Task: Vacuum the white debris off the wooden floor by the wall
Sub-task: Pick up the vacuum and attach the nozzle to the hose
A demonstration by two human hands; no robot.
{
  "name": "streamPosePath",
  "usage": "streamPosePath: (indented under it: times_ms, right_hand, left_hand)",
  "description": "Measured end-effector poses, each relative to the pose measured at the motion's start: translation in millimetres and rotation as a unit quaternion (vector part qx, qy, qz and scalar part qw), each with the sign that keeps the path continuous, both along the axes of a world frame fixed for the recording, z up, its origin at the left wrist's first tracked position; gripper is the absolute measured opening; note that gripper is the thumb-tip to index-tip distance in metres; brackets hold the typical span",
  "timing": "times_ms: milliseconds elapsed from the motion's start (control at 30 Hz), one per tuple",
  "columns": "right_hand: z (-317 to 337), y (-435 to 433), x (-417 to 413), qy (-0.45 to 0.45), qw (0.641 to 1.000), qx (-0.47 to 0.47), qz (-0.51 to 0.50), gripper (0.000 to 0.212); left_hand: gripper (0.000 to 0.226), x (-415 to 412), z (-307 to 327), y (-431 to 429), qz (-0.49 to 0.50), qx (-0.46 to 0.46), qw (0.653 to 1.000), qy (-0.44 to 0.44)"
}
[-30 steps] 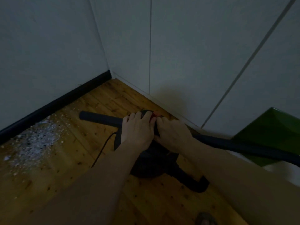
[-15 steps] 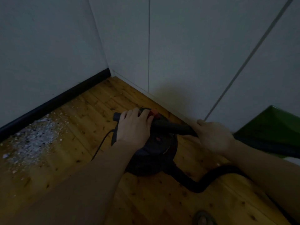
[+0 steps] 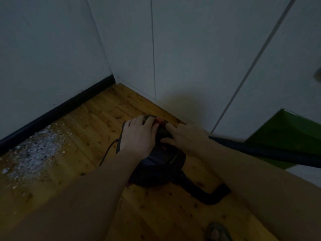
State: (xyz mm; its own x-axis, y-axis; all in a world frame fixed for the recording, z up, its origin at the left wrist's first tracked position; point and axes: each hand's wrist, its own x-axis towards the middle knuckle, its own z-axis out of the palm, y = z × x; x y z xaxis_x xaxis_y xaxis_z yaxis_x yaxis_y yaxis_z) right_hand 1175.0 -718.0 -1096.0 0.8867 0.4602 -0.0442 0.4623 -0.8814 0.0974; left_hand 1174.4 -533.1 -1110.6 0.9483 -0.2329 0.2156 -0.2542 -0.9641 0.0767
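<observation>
A dark canister vacuum cleaner (image 3: pixel 159 166) stands on the wooden floor (image 3: pixel 90 129) near the corner of the walls. My left hand (image 3: pixel 139 136) lies over its top with the fingers spread. My right hand (image 3: pixel 185 138) holds the end of the dark tube (image 3: pixel 260 150) between thumb and fingers, beside the red switch (image 3: pixel 159 120). The tube runs off to the right under my forearm. A black hose (image 3: pixel 205 193) loops out of the body at the front. White debris (image 3: pixel 36 150) is scattered along the black skirting (image 3: pixel 57 110) at the left.
White panel walls (image 3: pixel 191 58) meet in the corner behind the vacuum. A green object (image 3: pixel 286 136) stands at the right against the wall. A thin cable (image 3: pixel 107 152) leaves the vacuum's left side. A sandalled foot (image 3: pixel 217 232) shows at the bottom edge.
My right hand has come back left from beside the wall to the vacuum's top, bringing the tube end with it. My left hand has stayed on the vacuum.
</observation>
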Motion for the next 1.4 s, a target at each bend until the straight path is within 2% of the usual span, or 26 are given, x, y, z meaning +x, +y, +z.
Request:
streamPosePath:
  times_ms: [100,200,333,500,600,667,700,733,767,800,833,867,900,933,1000,1100,1167,1233,1333,1400]
  right_hand:
    - [-6,-22,-4,0.002,1.000,-0.011,0.008,0.071]
    - [-11,-50,-17,0.007,0.999,-0.042,-0.018,0.058]
    - [-1,-89,-37,0.062,0.996,0.002,-0.069,0.045]
    - [22,-120,-45,0.040,0.994,0.006,-0.100,0.046]
    - [46,-132,-48,-0.003,0.994,-0.002,-0.112,0.052]
    - [61,-120,-50,-0.021,0.994,-0.016,-0.107,0.053]
    - [68,-110,-50,-0.027,0.994,-0.021,-0.101,0.053]
    - [72,-99,-49,-0.042,0.995,-0.025,-0.090,0.054]
    - [78,-87,-49,-0.066,0.995,-0.029,-0.075,0.056]
    - [83,-76,-48,-0.093,0.993,-0.029,-0.060,0.060]
    - [86,-64,-48,-0.116,0.992,-0.018,-0.049,0.062]
    - [89,-52,-48,-0.131,0.991,0.002,-0.041,0.060]
    - [92,-42,-50,-0.146,0.988,0.025,-0.033,0.054]
    - [96,-32,-51,-0.165,0.985,0.038,-0.023,0.047]
    - [107,-19,-52,-0.195,0.980,0.028,-0.017,0.036]
    - [125,-13,-53,-0.213,0.976,0.033,0.012,0.039]
    - [140,-13,-62,-0.197,0.979,0.039,0.024,0.044]
    - [150,-16,-74,-0.156,0.988,0.005,0.008,0.043]
    - [159,-8,-83,-0.109,0.994,-0.017,-0.002,0.037]
    - [168,12,-86,-0.108,0.994,-0.012,0.013,0.034]
  left_hand:
    - [0.041,2,-1,2,-0.008,0.001,1.000,0.003]
    - [0.043,2,-5,6,-0.001,-0.022,1.000,0.017]
    - [0.047,3,-4,6,0.016,-0.022,0.999,0.037]
    - [0.052,3,7,1,0.032,0.009,0.990,0.135]
    - [0.055,5,20,-4,0.072,-0.033,0.975,0.208]
    - [0.059,-5,31,-15,0.090,-0.140,0.972,0.167]
    - [0.062,-12,39,-25,0.099,-0.239,0.955,0.145]
    - [0.064,-16,46,-39,0.116,-0.367,0.912,0.143]
    - [0.063,-20,59,-53,0.144,-0.511,0.832,0.161]
    - [0.063,-21,72,-65,0.183,-0.651,0.713,0.185]
    - [0.066,-21,84,-73,0.218,-0.758,0.580,0.206]
    - [0.070,-22,93,-76,0.229,-0.824,0.471,0.215]
    - [0.068,-23,102,-76,0.224,-0.860,0.408,0.209]
    - [0.061,-24,110,-72,0.214,-0.875,0.388,0.194]
    - [0.045,-25,127,-61,0.212,-0.880,0.387,0.178]
    - [0.042,-23,156,-40,0.222,-0.881,0.387,0.159]
    - [0.046,-23,172,-18,0.239,-0.874,0.400,0.135]
    - [0.043,-28,181,6,0.252,-0.872,0.402,0.117]
    - [0.034,-45,187,32,0.267,-0.879,0.383,0.101]
    - [0.038,-59,192,34,0.278,-0.879,0.375,0.098]
